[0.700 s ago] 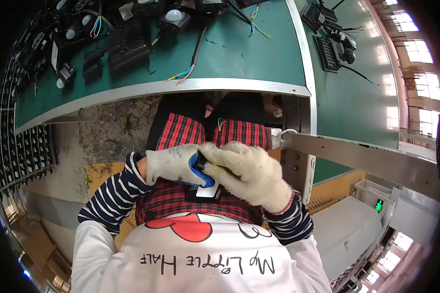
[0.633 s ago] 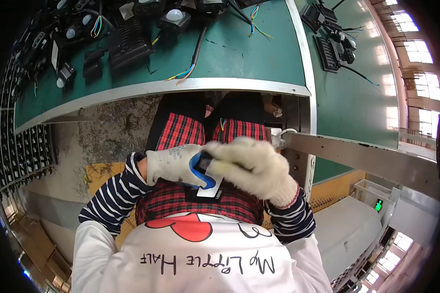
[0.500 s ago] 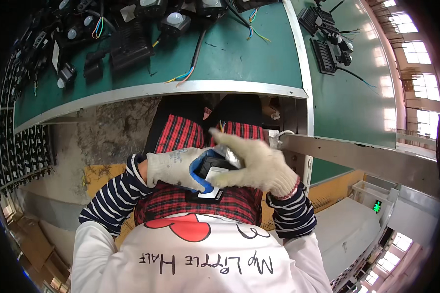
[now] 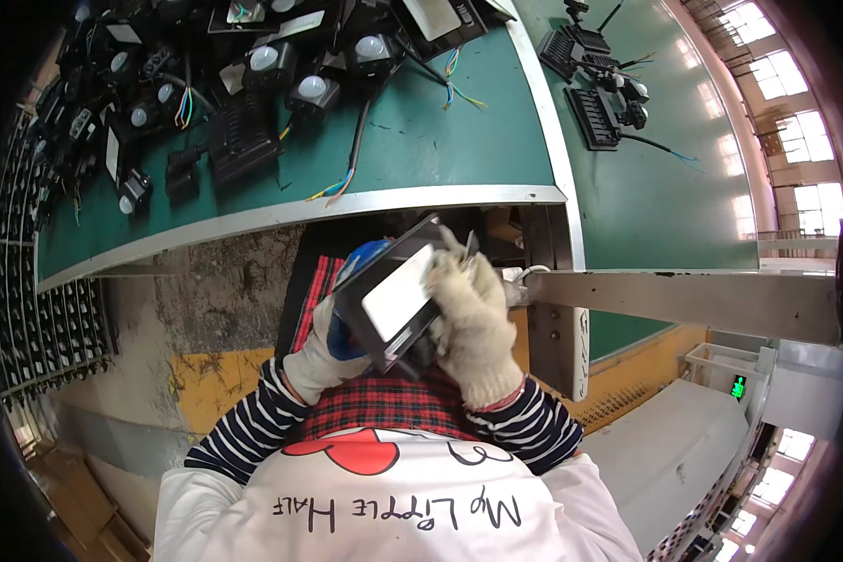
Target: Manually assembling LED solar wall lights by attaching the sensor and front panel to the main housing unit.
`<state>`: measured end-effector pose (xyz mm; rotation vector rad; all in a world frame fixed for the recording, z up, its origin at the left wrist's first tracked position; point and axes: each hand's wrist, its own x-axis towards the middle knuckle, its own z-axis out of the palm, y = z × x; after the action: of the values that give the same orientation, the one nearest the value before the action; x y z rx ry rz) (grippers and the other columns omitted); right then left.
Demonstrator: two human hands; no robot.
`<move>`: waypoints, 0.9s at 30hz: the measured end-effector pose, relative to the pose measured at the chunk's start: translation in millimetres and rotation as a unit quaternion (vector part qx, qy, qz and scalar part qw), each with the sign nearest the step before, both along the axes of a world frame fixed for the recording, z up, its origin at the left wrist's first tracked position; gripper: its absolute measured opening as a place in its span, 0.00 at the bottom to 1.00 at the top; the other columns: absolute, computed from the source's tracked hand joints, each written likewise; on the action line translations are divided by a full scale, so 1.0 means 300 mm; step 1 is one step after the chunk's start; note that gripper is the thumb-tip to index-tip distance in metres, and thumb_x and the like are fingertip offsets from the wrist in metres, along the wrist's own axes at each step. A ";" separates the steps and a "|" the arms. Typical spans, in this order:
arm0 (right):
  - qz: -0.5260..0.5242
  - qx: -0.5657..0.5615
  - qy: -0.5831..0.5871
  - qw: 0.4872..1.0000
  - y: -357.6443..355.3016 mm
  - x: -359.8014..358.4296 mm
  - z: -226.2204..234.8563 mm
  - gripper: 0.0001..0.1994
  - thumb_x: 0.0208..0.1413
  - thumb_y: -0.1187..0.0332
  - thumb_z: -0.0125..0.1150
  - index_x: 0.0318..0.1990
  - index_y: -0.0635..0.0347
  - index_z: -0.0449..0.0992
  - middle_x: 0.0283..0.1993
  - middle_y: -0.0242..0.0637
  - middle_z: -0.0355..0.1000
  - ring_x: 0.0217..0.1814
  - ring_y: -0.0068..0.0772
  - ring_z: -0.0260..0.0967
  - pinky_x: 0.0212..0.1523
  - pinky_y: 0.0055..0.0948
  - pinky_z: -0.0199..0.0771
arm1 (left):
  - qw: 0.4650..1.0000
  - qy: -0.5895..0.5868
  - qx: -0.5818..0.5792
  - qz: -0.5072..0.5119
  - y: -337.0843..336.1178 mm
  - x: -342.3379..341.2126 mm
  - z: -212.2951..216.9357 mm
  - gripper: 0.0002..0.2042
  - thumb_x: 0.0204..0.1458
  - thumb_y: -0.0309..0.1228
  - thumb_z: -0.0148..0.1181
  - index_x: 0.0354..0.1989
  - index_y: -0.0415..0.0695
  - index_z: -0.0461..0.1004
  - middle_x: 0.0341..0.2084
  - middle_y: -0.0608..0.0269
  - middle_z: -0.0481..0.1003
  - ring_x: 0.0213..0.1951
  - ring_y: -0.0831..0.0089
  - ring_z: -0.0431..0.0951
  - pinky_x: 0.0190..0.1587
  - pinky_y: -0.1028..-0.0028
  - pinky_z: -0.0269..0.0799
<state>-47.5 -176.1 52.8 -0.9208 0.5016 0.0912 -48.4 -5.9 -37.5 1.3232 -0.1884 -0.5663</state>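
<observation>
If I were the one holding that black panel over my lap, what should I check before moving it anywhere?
1. Left hand supports the black panel from below: ok, gloved fingers wrap its lower edge.
2. Right hand steadies the panel's right side: ok, it rests against the edge.
3. Panel level: not ok, it is tilted, one corner raised toward the bench.
4. Free space on the green bench straight ahead: ok, bare surface between loose wires and the edge.
5. Small part pinched in the right fingertips: cannot tell, too small.
</observation>
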 end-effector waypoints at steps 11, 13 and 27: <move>0.137 -0.302 -0.029 0.943 0.009 -0.075 -0.071 0.24 0.64 0.65 0.57 0.62 0.69 0.64 0.39 0.36 0.76 0.36 0.25 0.74 0.39 0.23 0.74 | 0.985 0.125 -0.111 0.051 0.045 -0.056 0.032 0.40 0.44 0.21 0.70 0.68 0.44 0.57 0.61 0.56 0.66 0.60 0.67 0.69 0.63 0.67 0.65; 0.141 -0.352 -0.075 0.922 -0.044 -0.054 -0.046 0.23 0.64 0.65 0.56 0.62 0.71 0.64 0.40 0.38 0.76 0.37 0.26 0.74 0.40 0.24 0.75 | 0.966 0.210 -0.096 0.119 0.075 -0.068 0.006 0.37 0.46 0.19 0.67 0.66 0.43 0.58 0.59 0.55 0.68 0.58 0.67 0.71 0.61 0.67 0.68; 0.131 -0.575 -0.211 0.780 -0.063 -0.029 0.050 0.19 0.59 0.63 0.59 0.57 0.61 0.72 0.34 0.47 0.74 0.32 0.47 0.76 0.31 0.38 0.75 | 0.995 0.034 0.024 -0.087 0.070 0.078 0.195 0.34 0.43 0.30 0.74 0.60 0.39 0.65 0.48 0.59 0.76 0.49 0.72 0.77 0.54 0.72 0.72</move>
<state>-56.2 -194.8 67.7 -2.1600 -0.0706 -0.2031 -24.9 15.2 21.1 1.3400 -0.2369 -0.7650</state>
